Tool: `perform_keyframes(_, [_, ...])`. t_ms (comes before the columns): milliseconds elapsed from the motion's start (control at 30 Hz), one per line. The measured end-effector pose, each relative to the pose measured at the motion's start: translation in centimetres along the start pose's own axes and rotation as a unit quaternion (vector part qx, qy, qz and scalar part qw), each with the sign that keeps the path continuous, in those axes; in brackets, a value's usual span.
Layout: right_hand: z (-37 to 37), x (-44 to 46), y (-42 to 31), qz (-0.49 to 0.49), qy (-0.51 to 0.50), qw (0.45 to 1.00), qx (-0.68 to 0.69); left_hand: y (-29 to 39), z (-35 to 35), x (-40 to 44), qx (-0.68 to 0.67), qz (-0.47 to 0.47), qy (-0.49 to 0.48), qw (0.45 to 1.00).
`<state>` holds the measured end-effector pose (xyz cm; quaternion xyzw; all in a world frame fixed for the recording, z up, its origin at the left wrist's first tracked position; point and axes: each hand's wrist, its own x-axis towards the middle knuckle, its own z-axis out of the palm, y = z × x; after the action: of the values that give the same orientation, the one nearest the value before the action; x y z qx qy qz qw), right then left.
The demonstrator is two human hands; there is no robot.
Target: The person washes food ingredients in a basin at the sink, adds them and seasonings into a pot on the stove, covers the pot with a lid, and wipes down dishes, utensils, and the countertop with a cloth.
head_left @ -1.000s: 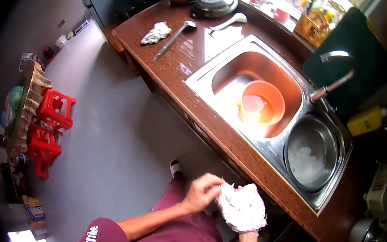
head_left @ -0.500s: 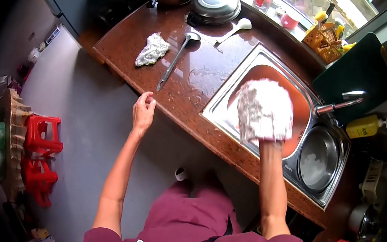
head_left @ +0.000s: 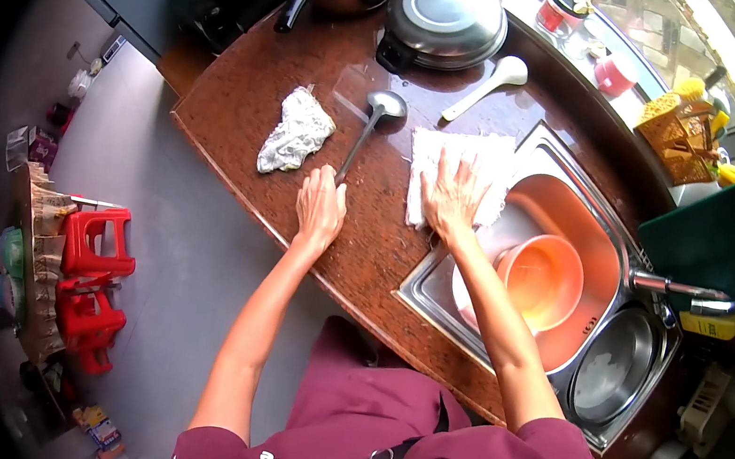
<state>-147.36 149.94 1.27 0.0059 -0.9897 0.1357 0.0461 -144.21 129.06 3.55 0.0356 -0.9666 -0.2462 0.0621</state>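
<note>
So the white cloth (head_left: 423, 149) is on the table (head_left: 241, 120) right beside the sink (head_left: 421, 287), and one side of it looks like it laps onto the rim. The right hand (head_left: 455, 200) is on top of it, fingers spread and not clenched on anything, palm down. That's a decent way to hold a cloth imo: an even, flat palm keeps more of it on the surface than fingertips would. I'd watch that edge by the sink though, a raised rim can snag or fold it. Keeping the fabric smooth under the hand should help, and light, steady pressure beats mashing it down.

The left hand (head_left: 320, 213) is at the handle end of the ladle (head_left: 386, 104). Its fingers are curled in there, but whether they're really grasping the handle or just touching it, I can't tell from here. If that ladle gets shifted, I'd take it by the handle and keep its bowl clear of the crumpled rag (head_left: 294, 133) lying nearby.

Further out, the white spoon (head_left: 503, 72) lies just behind the cloth, so I'd leave a bit of room there so nothing bumps it. Behind that sits the lidded pan (head_left: 447, 13). The orange bowl (head_left: 543, 273) is inside the sink, so going gently around the rim seems smart. Two red stools (head_left: 99, 242) are off to the left, well apart from all this.
</note>
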Motion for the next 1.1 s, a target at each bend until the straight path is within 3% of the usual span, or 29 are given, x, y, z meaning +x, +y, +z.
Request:
perform_keyframes(167, [-0.3, -2.2, -1.7, -0.157, -0.021, 0.986, 0.053, 0.3, -2.4, -0.5, -0.134, -0.062, -0.001, 0.989])
perform_keyframes(267, [-0.3, -2.3, -4.1, -0.234, -0.034, 0.969, 0.070, -0.8, -3.5, -1.4, -0.150, -0.121, 0.025, 0.981])
perform_keyframes(300, [-0.2, -1.4, -4.7, -0.254, -0.037, 0.962, 0.093, -2.6, -3.0, -1.4, -0.175, -0.101, 0.073, 0.977])
perform_keyframes(367, [0.7, 1.2, -5.9, -0.248, -0.002, 0.967, 0.053, -3.9, -4.4, -0.3, -0.196, -0.105, 0.101, 0.970])
perform_keyframes(500, [3.2, 6.7, -9.1, -0.116, 0.091, 0.989, 0.030, -6.6, -5.9, 3.1, -0.231, -0.049, 0.143, 0.961])
perform_keyframes(633, [5.2, 11.2, -11.4, 0.004, 0.112, 0.994, 0.011, -8.2, -6.7, 6.3, -0.220, -0.071, 0.049, 0.972])
perform_keyframes(700, [5.5, 12.3, -12.0, 0.026, 0.107, 0.993, -0.029, -8.9, -6.2, 7.5, -0.122, -0.057, 0.000, 0.991])
perform_keyframes(767, [4.9, 12.3, -12.3, 0.017, 0.105, 0.994, 0.003, -9.8, -5.5, 8.3, -0.037, 0.007, -0.017, 0.999])
perform_keyframes(900, [4.9, 10.4, -12.1, -0.038, 0.076, 0.996, 0.028, -11.0, -6.5, 9.0, -0.139, -0.004, -0.071, 0.988])
perform_keyframes(967, [4.4, 8.5, -12.8, -0.069, -0.010, 0.998, -0.007, -12.7, -6.6, 8.3, -0.239, 0.009, -0.031, 0.971])
perform_keyframes(1033, [3.9, 6.6, -15.0, -0.141, -0.013, 0.990, 0.010, -14.2, -8.5, 7.4, -0.297, -0.033, -0.041, 0.953])
perform_keyframes(1100, [3.7, 6.4, -17.4, -0.198, -0.022, 0.980, 0.021, -16.0, -9.5, 6.4, -0.330, -0.043, 0.008, 0.943])
